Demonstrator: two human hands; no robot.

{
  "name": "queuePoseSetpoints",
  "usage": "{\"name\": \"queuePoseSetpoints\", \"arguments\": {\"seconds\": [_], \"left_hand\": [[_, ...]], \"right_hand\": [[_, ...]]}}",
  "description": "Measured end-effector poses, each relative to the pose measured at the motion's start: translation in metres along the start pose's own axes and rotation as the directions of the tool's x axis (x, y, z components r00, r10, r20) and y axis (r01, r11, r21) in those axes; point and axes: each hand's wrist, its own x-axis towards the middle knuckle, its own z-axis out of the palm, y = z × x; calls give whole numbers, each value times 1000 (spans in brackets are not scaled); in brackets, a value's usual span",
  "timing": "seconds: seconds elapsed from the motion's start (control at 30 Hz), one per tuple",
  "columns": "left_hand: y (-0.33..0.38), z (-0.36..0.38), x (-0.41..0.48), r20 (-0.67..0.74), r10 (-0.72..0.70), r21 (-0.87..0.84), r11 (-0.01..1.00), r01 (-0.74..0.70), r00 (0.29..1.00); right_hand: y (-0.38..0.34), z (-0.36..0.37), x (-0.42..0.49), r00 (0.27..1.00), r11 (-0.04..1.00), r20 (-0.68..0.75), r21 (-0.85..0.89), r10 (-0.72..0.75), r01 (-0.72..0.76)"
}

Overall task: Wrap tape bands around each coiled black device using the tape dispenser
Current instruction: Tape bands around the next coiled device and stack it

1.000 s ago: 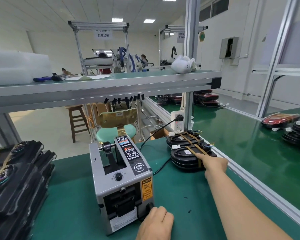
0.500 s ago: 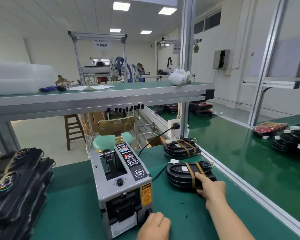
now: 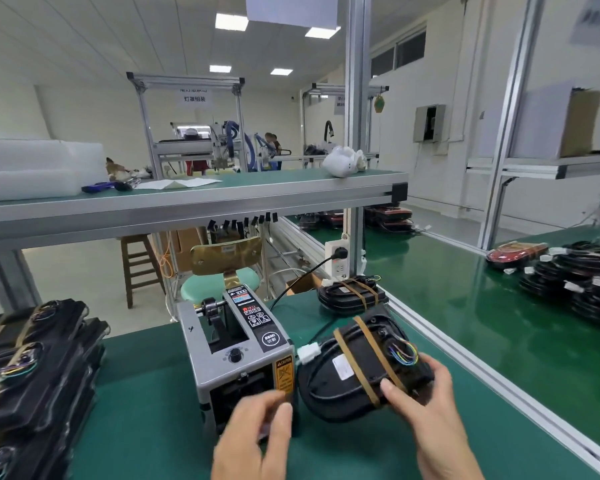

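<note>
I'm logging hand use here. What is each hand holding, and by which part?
The right hand grips the black device by its right end, thumb on top. The left hand is blurred before the tape dispenser; its hold cannot be told.

Above the green counter [image 3: 146,427], a shelf [image 3: 222,202] holds white foam blocks [image 3: 32,168] at far left, papers [image 3: 177,183] and a white bundle [image 3: 343,162]. Beyond stand a wooden stool [image 3: 136,240] and a mint-seated chair [image 3: 219,285]. A white socket [image 3: 338,261] is on the right post.
</note>
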Motion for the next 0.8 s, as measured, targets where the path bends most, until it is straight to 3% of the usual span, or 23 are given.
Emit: {"name": "queuePoseSetpoints", "arguments": {"seconds": [0.07,0.17,0.37,0.63,0.8], "left_hand": [[16,-16,14,-48,60,-36,997,-62,997],[36,-38,35,4,5,-117,993,-5,1000],[44,-58,45,178,-112,-88,988,129,978],[50,-75,40,421,-77,-167,973,160,904],[37,-92,28,405,-115,-212,953,216,907]], "right_hand": [[-17,-1,-8,986,988,114,-86,-120,130],[-40,-4,-14,942,953,262,-162,-207,255],[-44,-1,-29,892,969,417,-89,-173,229],[-32,27,-56,740,942,660,-152,-127,298],[-34,54,-60,634,934,765,-135,-114,331]]}}
